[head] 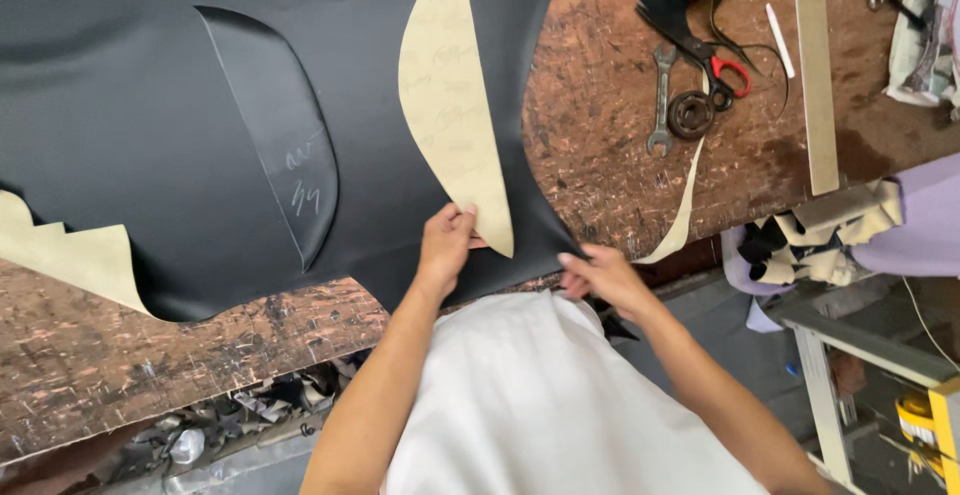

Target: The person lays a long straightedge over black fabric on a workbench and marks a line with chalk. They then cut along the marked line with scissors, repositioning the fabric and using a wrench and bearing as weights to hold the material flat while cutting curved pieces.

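Large black leather sheet (150, 125) spread over scarred wooden workbench (620, 125), left hand (445, 245) pinching its folded-back tan flap (455, 105), right hand (600, 277) gripping the sheet's near edge, steel wrench (660, 100) and red-handled scissors (715, 65) right of the sheet

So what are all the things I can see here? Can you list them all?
black sheet: one, black, spread over the left of the table
beige pattern piece: one, beige, curved, on the sheet's near edge
table: one, scratched brown, under everything
wrench: one, grey, on the table at right
scissors: one pair, red handles, beside the wrench
dark ring: one, dark, below the scissors
long strip: one, beige, far right of the table
scraps: a pile, beige and black, off the table's right edge
left hand: one, pinching the pattern piece's tip
right hand: one, on the sheet's near edge
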